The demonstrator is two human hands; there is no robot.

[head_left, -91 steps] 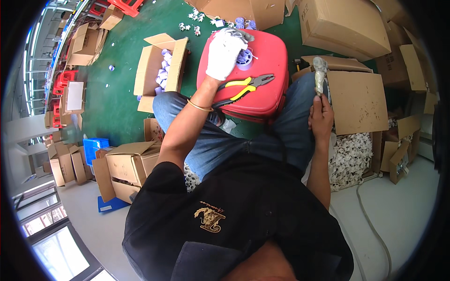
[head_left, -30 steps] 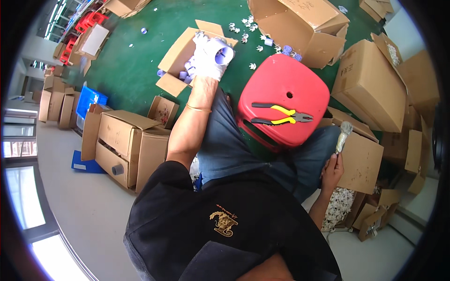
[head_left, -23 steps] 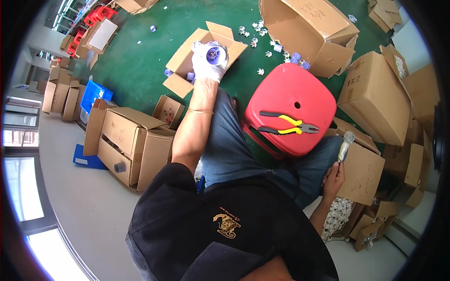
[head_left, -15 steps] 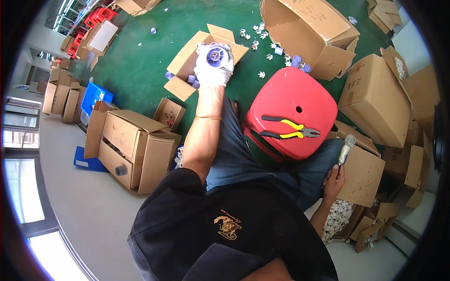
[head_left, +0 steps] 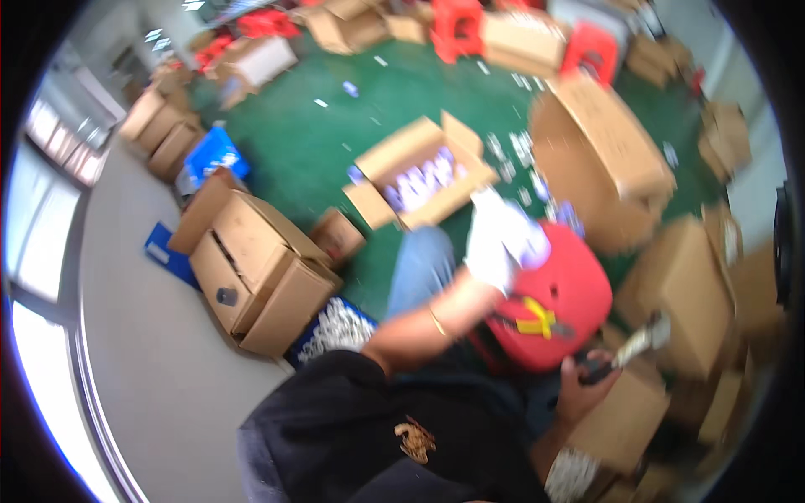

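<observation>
Both arms bent: gloved left hand (head_left: 496, 243) over red stool (head_left: 570, 293).

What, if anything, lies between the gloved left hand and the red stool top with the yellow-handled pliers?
Nothing visible does. The gloved left hand hangs right over the far edge of the red stool, and the yellow-handled pliers lie uncovered on it. The picture is blurred, so small items may escape notice.

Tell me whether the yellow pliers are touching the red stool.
Touching. The head view, though blurred, shows the pliers lying flat on the red stool seat, just beside the gloved left hand.
</observation>
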